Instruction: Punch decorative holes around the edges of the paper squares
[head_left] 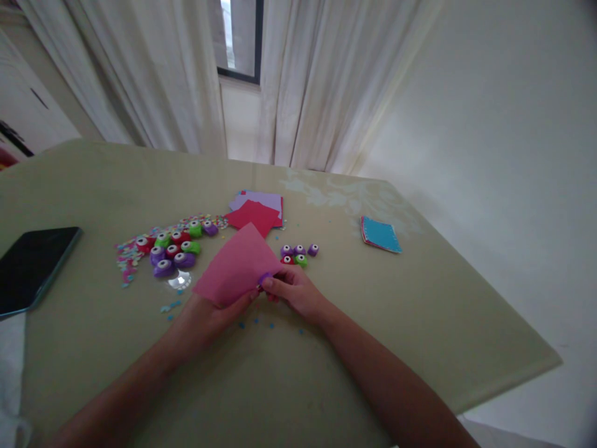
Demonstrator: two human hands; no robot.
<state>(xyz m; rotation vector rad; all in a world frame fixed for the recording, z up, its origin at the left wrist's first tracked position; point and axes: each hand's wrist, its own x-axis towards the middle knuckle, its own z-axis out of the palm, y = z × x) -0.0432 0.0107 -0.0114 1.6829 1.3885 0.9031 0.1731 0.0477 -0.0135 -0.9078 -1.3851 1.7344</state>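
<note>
Small blue paper cutouts (241, 325) lie scattered on the near tabletop (280, 386), below the hands. The left hand (214, 315) supports a pink sheet (242, 266) in front of the person; its fingers are closed, with the thumb along the near edge and the rest largely hidden underneath. The right hand (301, 294) has its fingers closed in a pinch on a small purple piece (265, 279) at the sheet's right edge. A dark-screened device (40, 264) rests at far left. Beyond the left hand sit a clear round disc (180, 280) and a cluster of purple, green and red eye-marked pieces (172, 251), backed by multicolored confetti (125, 255). A smaller eye-marked group (299, 251) stands beyond the right hand. Farther away lie a blue-topped paper stack (380, 234), a red sheet (256, 216) and lilac paper (267, 200). Pale curtains (308, 87) flank a dark-framed window (240, 40) behind the tabletop.
</note>
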